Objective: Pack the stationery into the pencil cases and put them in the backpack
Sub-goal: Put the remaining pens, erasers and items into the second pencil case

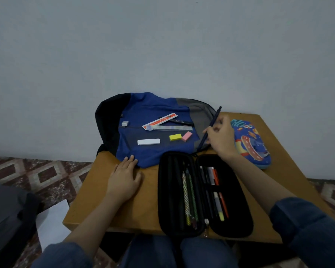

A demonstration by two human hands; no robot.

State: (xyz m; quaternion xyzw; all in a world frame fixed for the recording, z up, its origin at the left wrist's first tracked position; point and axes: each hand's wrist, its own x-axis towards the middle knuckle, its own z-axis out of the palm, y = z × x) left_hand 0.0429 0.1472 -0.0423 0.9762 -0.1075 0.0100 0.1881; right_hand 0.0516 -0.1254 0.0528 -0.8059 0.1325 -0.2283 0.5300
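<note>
Right hand (220, 136) pinched a dark blue pen (217, 114) between thumb and curled fingers. It held the pen slanted above the right edge of the backpack (147, 111), probably lifted clear so it could be carried to the open case. Left hand (124, 178) lay flat and relaxed on the tabletop (143, 209), gripping nothing. Its fingertips touched the near edge of the backpack, which likely kept the fabric from sliding.

The blue backpack lay flat at the far side of the tabletop and served as a tray for loose stationery. On it were:
- a small grey eraser (125, 123)
- a long white eraser (148, 141)
- a yellow eraser (175, 137) touching a pink eraser (187, 136)
- a clear ruler (174, 128) beneath a red-and-white packet (160, 120)
- a black pen (182, 122) just behind them

Nearest the person, the black pencil case (238, 206) lay spread open like a book. Its left half held patterned pencils (188, 196), and its right half held pens (214, 178) tucked under elastic loops, with room apparently left for more. A colourful pencil case (253, 149) sat to the right, just beyond the right hand. It looked closed, so its contents could not be told. Neither case was in the backpack yet.
</note>
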